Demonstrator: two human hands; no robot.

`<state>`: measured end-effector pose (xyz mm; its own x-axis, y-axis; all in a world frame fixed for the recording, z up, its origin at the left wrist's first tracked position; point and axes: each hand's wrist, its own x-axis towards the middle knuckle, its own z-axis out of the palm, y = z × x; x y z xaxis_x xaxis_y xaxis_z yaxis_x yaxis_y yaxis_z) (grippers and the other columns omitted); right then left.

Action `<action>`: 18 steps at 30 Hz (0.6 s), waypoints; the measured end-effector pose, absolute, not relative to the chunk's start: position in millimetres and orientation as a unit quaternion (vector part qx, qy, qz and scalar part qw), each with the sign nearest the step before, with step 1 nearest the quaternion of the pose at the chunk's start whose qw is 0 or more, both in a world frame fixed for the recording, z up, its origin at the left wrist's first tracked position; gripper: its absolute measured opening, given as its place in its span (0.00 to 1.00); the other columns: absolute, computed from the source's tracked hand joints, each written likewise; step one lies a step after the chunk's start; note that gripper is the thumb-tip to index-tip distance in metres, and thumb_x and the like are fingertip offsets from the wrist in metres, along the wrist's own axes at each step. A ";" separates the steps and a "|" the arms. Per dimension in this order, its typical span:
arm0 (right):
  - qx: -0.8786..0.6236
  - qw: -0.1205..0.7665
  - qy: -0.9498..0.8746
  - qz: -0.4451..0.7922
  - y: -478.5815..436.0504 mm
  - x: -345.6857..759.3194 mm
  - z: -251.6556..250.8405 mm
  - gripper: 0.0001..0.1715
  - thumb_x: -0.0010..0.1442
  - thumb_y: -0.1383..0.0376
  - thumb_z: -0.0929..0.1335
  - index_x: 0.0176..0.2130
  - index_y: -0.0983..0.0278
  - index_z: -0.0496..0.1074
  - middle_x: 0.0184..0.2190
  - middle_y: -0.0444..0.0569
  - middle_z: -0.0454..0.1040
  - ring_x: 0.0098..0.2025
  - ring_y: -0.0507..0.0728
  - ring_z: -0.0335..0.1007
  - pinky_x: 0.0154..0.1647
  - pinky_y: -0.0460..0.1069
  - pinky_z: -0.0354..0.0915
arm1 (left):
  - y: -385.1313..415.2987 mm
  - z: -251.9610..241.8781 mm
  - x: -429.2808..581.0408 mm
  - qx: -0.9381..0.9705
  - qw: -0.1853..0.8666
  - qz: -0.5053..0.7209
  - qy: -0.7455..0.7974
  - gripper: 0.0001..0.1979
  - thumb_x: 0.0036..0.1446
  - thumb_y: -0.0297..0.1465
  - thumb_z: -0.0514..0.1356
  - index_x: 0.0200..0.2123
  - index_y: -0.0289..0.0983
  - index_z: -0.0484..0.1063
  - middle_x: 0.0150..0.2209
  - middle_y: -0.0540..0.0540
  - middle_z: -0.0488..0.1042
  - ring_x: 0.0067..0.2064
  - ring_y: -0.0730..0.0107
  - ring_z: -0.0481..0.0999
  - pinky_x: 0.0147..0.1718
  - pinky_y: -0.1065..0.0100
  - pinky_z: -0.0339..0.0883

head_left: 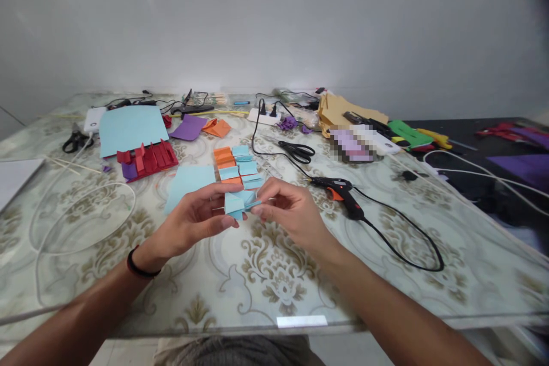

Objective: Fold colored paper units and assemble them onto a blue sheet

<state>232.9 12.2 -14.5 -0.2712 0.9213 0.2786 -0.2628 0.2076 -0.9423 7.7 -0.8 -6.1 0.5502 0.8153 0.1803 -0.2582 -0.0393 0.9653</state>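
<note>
Both my hands hold one small folded light blue paper piece (238,203) just above the table. My left hand (193,222) pinches its left side with fingers curled. My right hand (288,210) pinches its right edge between thumb and fingers. Behind the piece lies a row of folded orange and light blue paper pieces (237,167). A flat light blue sheet (189,182) lies to the left of my left hand.
A black and orange glue gun (343,194) with a looping cord lies right of my hands. Black scissors (297,151), red folded paper pieces (148,159), a large blue sheet (128,128), a purple sheet (189,127) and a power strip (265,116) lie farther back. White cables (81,223) curl at left.
</note>
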 end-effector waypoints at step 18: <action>-0.275 0.530 -0.579 0.556 14.2 231.5 -14.4 0.15 0.50 0.58 0.83 0.26 0.60 0.78 0.26 0.44 0.76 0.27 0.52 0.73 0.24 0.47 0.70 | -1.9 -7.8 3.9 0.573 0.653 0.419 0.264 0.19 0.66 0.30 0.65 0.59 0.43 0.78 0.45 0.43 0.83 0.42 0.65 0.79 0.44 0.66 0.75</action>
<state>231.5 14.2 -14.4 -0.2881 0.9068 0.3078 -0.2700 0.2314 -0.9346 3.9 -1.9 -7.8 0.5092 0.8500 0.1354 -0.2454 -0.0074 0.9694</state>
